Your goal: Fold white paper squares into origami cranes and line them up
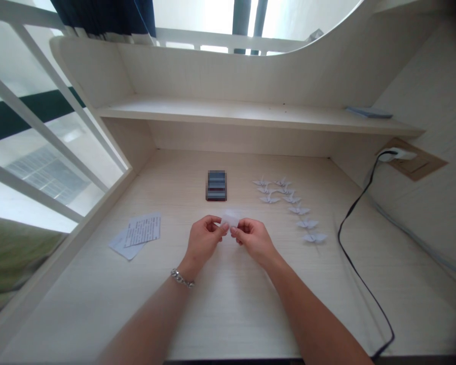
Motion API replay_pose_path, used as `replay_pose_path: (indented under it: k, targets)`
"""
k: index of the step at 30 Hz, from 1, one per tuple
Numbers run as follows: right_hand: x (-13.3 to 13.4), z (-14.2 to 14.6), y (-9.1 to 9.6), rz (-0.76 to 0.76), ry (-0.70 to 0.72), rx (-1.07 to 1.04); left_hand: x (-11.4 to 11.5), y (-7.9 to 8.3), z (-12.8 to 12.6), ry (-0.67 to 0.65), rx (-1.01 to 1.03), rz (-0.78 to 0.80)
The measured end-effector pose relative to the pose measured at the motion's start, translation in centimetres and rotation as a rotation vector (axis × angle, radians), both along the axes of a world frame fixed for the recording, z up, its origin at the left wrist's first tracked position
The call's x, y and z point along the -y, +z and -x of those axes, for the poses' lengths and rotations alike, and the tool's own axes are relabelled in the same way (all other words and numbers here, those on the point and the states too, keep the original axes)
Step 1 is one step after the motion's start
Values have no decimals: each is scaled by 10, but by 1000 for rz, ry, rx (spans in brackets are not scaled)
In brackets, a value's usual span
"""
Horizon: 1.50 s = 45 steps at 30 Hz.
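Observation:
Between my two hands is a small piece of white paper (230, 218), held just above the desk. My left hand (205, 237) pinches its left side between thumb and fingers; a chain bracelet circles that wrist. On the right side, my right hand (253, 238) grips the paper in the same way. Fingertips cover the paper's lower edge, so its folds cannot be made out. Several folded white paper cranes (299, 210) stand in a loose group to the right of my hands. Beyond the paper lies a dark phone (216, 185), its screen blurred.
Two sheets of paper (142, 230), one with printed lines, overlap on the desk's left. A black cable (349, 253) runs from the wall socket (414, 159) down the right side. A shelf (220, 111) spans the back, with a flat bluish item (368, 112) on it.

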State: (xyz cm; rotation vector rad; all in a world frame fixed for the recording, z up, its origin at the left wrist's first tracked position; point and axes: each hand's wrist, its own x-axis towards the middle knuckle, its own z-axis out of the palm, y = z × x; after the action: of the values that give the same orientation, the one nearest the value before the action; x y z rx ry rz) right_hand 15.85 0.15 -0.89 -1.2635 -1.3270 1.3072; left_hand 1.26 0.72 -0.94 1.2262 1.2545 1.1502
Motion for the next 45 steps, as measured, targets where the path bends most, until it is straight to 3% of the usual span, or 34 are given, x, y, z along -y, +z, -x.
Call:
replay_pose_path:
  k: [6,9,12,16,20,24,28,33,39,45]
  targets:
    - [1,-6,2,41,22,25,-6,7,13,60,59,-48]
    - [3,-9,4,57,103,85,-5,7,14,-49,101,-14]
    - [4,-9,4,-3,119,136,-4,6,11,-119,48,31]
    - [4,-7,2,-99,15,121,-4,5,7,-112,59,40]
    - [7,-3,3,-200,11,240,-2,2,7,-183,0,-8]
    - [10,-1,7,-216,47,272,0,0,5,-146,-55,-62]
    - [10,-4,10,-156,48,270,-4,2,8,-117,46,-8]
    - [6,-10,9,-93,-29,166,-12,7,23,134,201,57]
    - [2,-9,3,-43,-103,-40,-2,10,7,-151,188,152]
    - [-1,-16,4,-21,-82,-18,-2,9,6,-88,153,103]
